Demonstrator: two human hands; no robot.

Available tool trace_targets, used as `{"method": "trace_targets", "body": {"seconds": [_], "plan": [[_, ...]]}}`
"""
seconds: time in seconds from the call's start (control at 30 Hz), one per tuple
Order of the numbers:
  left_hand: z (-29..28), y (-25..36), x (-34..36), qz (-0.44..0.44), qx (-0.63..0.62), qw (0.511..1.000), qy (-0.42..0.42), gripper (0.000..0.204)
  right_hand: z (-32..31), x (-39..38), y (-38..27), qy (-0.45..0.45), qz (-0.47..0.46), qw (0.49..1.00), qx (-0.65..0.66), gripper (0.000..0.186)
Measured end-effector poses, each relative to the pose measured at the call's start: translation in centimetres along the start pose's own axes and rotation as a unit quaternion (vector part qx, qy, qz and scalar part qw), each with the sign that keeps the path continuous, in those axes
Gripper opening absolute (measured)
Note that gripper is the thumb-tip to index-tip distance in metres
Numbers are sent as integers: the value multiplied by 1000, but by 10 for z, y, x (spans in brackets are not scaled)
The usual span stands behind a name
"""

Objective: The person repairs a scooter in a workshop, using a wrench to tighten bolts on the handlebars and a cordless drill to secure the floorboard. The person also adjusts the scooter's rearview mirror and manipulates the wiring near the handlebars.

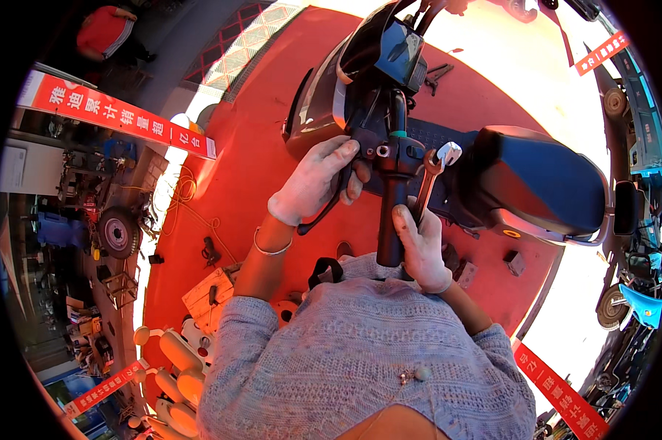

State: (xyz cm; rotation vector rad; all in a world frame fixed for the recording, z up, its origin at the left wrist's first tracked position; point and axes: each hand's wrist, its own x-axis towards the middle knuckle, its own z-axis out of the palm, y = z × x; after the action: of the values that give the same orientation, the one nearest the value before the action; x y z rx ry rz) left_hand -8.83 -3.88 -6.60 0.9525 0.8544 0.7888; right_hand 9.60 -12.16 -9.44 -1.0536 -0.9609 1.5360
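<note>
An electric scooter stands in front of me, its handlebar with a black grip (391, 227) pointing toward my body. My left hand (312, 183), in a pale glove, is closed around the base of the black brake lever (320, 215), left of the switch housing (408, 152). The lever's tip sticks out below the fingers. My right hand (423, 253), also gloved, lies against the right side of the grip and is closed on a wrench (429, 181). The wrench points up, its bright jaw end beside the switch housing; its lower end is hidden in the hand.
The scooter's dark seat (540, 183) extends to the right. On the red floor mat lie a black tool (437, 77), a grey block (515, 262), a yellow hose (185, 187) and a wooden box (207, 297). Orange-white scooters (180, 352) stand lower left; a person in red (105, 33) is far left.
</note>
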Motion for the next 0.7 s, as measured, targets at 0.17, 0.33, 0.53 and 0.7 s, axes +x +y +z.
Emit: {"method": "trace_targets", "body": {"seconds": [0.17,0.33,0.53,0.7], "plan": [[-17,25,3,-29,57,998,-7,39,21,9,-3,-17,-17,999,22,17],[-13,9,8,-19,28,999,-33,41,12,4,12,2,-5,997,80,19],[8,-14,28,31,-14,998,48,41,5,3,11,10,-41,999,29,18],[-6,-10,33,32,84,995,52,34,-1,3,11,11,-26,997,66,21]]}}
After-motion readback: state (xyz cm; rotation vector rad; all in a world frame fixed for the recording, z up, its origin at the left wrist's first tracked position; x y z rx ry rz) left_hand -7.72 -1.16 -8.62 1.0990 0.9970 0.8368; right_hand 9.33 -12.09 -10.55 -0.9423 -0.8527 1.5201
